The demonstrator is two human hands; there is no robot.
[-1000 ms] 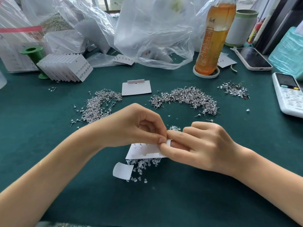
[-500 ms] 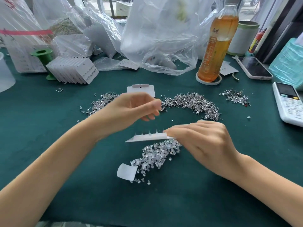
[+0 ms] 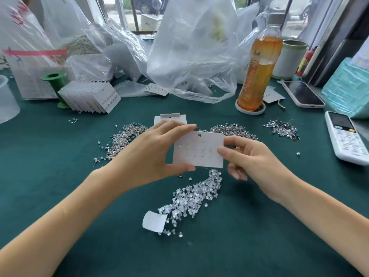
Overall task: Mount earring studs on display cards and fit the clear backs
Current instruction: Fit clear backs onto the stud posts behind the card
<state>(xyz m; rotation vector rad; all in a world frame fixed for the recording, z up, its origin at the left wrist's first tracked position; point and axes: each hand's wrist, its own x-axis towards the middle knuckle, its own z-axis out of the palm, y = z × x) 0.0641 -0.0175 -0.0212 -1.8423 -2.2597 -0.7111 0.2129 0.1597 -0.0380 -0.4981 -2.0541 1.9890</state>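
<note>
A white display card (image 3: 199, 150) faces me above the green table, held upright between both hands. My left hand (image 3: 151, 154) pinches its left edge with thumb below and fingers on top. My right hand (image 3: 251, 158) grips its right edge with the thumb on the front. A row of small studs sits across the card's upper line of holes; the lower line of holes shows as dark dots. Clear backs (image 3: 195, 196) lie in a heap just below the card. Loose studs lie in piles at the left (image 3: 123, 138) and behind the card (image 3: 231, 130).
A blank card (image 3: 169, 119) lies behind my left hand. A stack of cards (image 3: 89, 96) and a green spool (image 3: 54, 80) stand at back left. A tea bottle (image 3: 257, 74), a phone (image 3: 303, 93), a remote (image 3: 347, 136) and plastic bags (image 3: 191, 56) ring the area. A paper scrap (image 3: 153, 220) lies near me.
The card was low over the clear backs with its pins up. Both hands have raised it and turned it so that its front faces me; the left hand holds it again.
</note>
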